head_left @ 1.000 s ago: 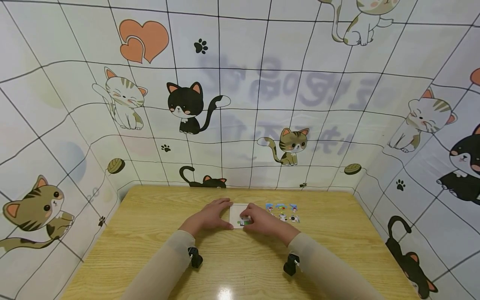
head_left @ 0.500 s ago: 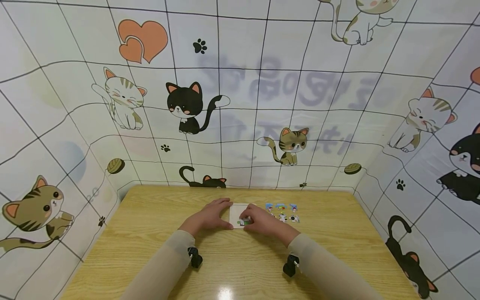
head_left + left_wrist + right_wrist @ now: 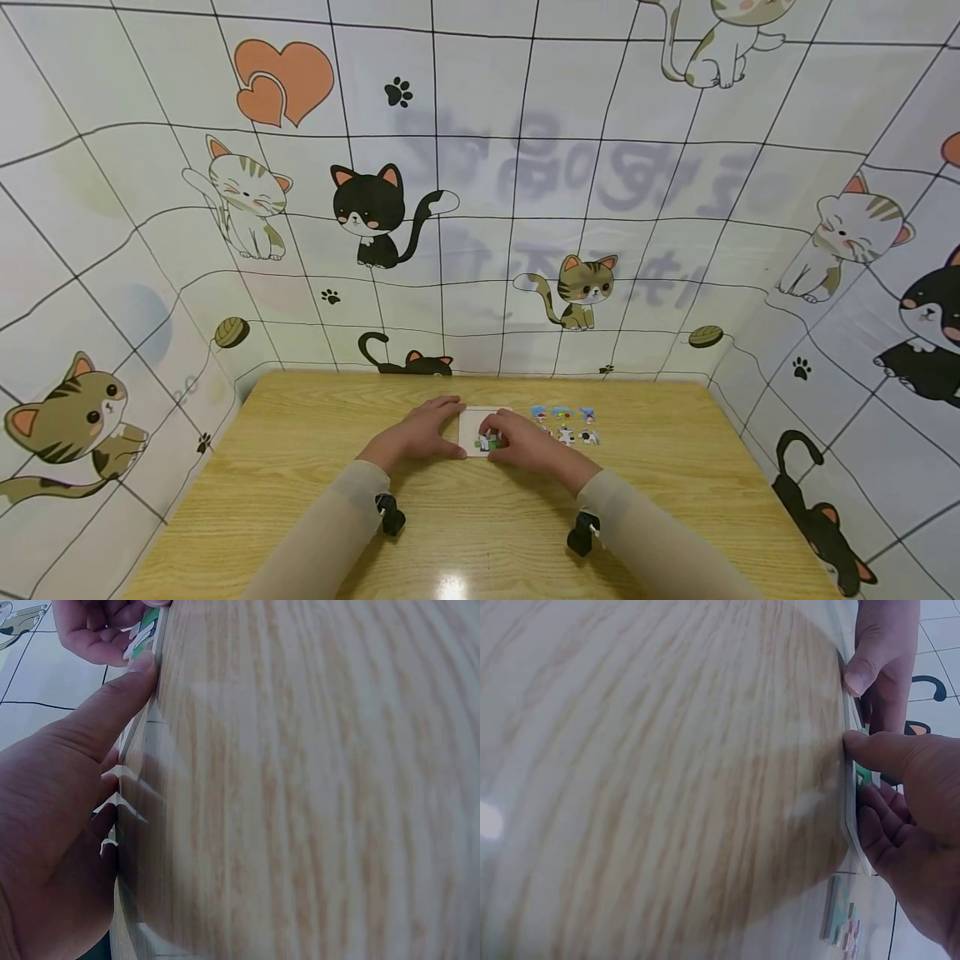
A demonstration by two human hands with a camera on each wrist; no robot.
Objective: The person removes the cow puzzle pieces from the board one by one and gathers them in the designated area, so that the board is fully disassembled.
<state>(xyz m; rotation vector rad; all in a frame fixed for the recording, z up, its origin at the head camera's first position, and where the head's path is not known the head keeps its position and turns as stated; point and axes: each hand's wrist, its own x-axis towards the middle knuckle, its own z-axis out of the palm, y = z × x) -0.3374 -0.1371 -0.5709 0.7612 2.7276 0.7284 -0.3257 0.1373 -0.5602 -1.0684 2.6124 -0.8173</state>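
A small white puzzle board lies flat on the table between the hands. My left hand holds it along its left side, thumb near the lower corner and fingers by the upper one. My right hand bends over the board's right part, its thumb at the near edge. Its fingers pinch a puzzle piece, largely hidden beneath them. Green-and-white puzzle pieces show at the board's near edge. In the right wrist view, a green patch peeks out between the right thumb and fingers, beside the board's edge.
Several loose puzzle pieces with colourful prints lie in two rows right of the board, partly behind the right hand. The wooden table meets a cat-patterned cloth wall at the back and sides.
The right fingers have shifted slightly over the board, and the piece under them has turned or moved a little. The left hand and the board stay in place.
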